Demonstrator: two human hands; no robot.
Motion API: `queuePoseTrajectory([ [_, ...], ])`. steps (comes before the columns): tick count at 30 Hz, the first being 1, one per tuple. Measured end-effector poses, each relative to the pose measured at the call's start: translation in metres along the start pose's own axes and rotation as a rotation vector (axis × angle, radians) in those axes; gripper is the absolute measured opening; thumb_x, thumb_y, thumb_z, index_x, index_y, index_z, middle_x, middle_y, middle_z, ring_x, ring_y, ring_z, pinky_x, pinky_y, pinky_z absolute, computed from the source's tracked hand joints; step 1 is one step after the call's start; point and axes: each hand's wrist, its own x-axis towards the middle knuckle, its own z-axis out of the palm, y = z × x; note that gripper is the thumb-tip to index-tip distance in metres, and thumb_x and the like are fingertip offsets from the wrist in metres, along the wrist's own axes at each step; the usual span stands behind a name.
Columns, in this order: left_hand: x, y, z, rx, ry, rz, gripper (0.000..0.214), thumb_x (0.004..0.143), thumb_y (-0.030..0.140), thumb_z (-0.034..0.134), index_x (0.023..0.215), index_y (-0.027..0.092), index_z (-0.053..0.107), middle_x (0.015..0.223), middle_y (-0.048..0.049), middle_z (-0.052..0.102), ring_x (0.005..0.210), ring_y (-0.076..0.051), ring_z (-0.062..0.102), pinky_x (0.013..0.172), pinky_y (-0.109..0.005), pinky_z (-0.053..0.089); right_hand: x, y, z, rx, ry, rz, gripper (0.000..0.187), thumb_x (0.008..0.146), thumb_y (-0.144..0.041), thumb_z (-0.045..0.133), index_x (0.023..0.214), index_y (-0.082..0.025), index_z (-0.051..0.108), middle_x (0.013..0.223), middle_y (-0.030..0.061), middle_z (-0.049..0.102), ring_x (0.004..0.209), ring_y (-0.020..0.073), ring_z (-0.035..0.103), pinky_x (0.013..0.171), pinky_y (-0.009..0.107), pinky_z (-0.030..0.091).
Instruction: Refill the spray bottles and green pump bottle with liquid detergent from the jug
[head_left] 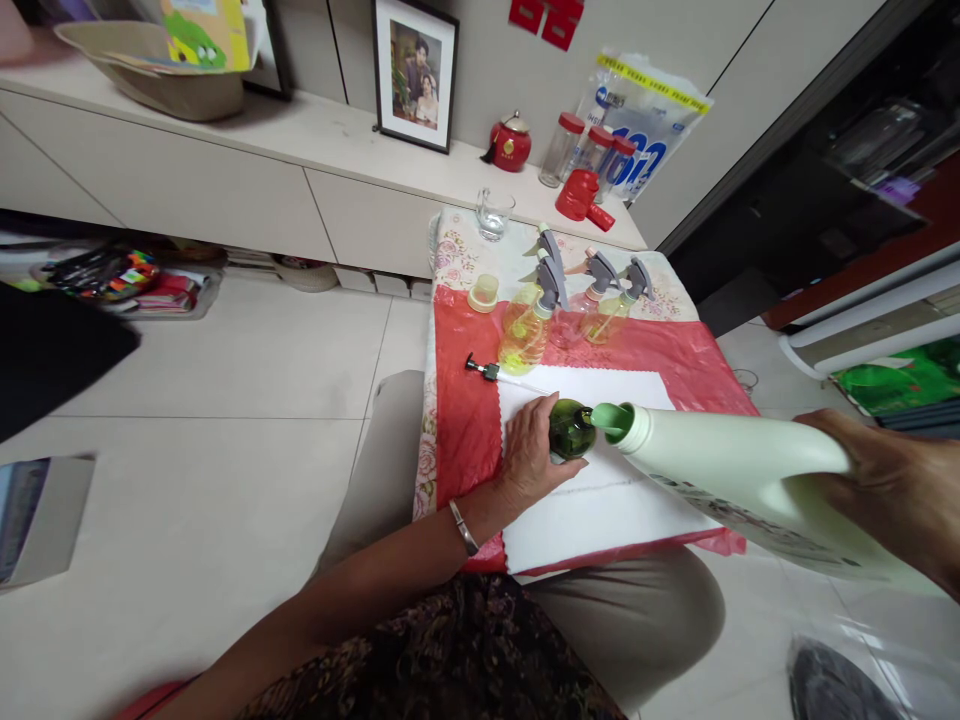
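Fingers of the left hand (534, 450) are clamping the green bottle (570, 428) steady; the right hand (892, 490) is gripping the tilted detergent jug (720, 465), whose spout (611, 418) wants slow, centred tilting.

small bottle (570, 428) on cloth (600, 510), jug (735, 470) just right; pump (484, 369) behind-left; spray bottles (559, 305) behind; glass (493, 213) farthest back.

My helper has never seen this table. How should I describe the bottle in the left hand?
On the small table, on its white cloth, the left hand steadies a small bottle at the spout of the pale green jug. It alone is dark green and capless; the spray bottles behind are yellowish or clear with grey triggers.
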Motion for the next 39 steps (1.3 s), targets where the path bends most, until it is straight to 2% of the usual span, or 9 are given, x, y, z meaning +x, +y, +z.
queuePoseTrajectory([
  [21,0.0006,0.0006,-0.0003,0.0,0.015,0.021,0.101,0.065,0.027,0.086,0.144,0.021,0.025,0.139,-0.0169,0.051,0.132,-0.036,0.049,0.109,-0.055,0.043,0.0001,-0.0024,-0.0042,0.002,-0.057,0.022,0.039,0.076,-0.055,0.048,0.112,-0.047,0.061,0.087,-0.0007,0.066,0.074,0.0279,0.061,0.052,0.03,0.034],
  [30,0.0008,0.0018,-0.0019,-0.001,0.007,0.014,0.101,0.064,0.028,0.087,0.145,0.021,0.025,0.14,-0.0169,0.051,0.132,-0.036,0.049,0.109,-0.055,0.043,-0.0007,-0.0003,0.0006,-0.002,-0.014,0.007,0.039,0.076,-0.055,0.048,0.111,-0.046,0.062,0.086,-0.0003,0.066,0.073,0.0278,0.061,0.051,0.03,0.034],
  [39,0.0009,-0.0001,0.0,0.002,0.019,0.025,0.101,0.065,0.029,0.086,0.145,0.022,0.026,0.139,-0.0165,0.051,0.131,-0.035,0.05,0.109,-0.055,0.043,-0.0002,-0.0015,-0.0001,0.011,-0.023,0.009,0.04,0.076,-0.054,0.048,0.113,-0.047,0.061,0.088,-0.0002,0.066,0.073,0.0273,0.061,0.053,0.029,0.036],
])
